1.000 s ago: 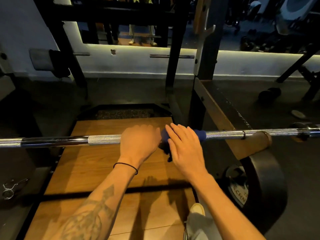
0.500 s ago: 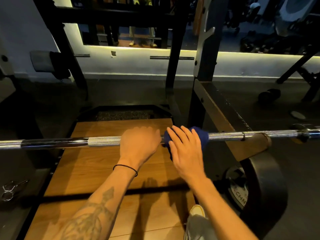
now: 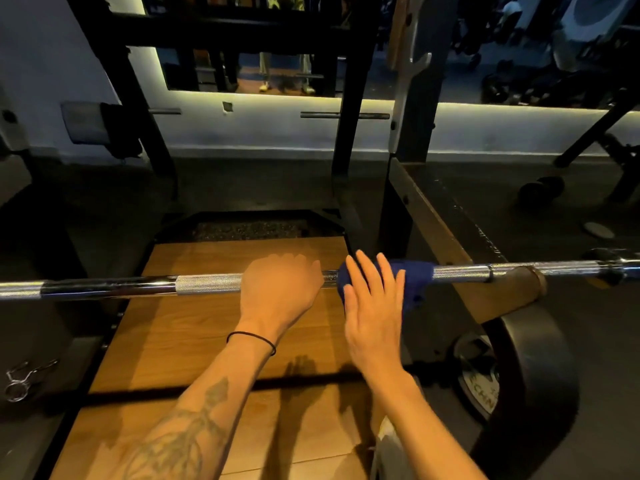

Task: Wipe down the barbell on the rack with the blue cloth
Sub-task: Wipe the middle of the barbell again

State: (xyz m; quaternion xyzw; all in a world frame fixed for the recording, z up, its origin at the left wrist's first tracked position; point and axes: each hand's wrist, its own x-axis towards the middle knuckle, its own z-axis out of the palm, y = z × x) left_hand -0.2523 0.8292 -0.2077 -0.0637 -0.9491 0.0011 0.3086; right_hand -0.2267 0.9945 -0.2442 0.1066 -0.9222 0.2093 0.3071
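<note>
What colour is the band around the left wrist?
Black: a thin band circles the left wrist, just below the left hand gripping the barbell. Head view, the only one.

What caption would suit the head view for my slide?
Left hand grips the barbell while the flat right hand presses the blue cloth against it.

Arms: both bare, no sleeves in view.
Left wrist: thin black band [image 3: 252, 338] looped round it.
Left forearm: dark tattoo [image 3: 180, 441], fine branching lines.
Right wrist: nothing worn.
Below right arm: light grey trouser leg [image 3: 389, 452].
</note>
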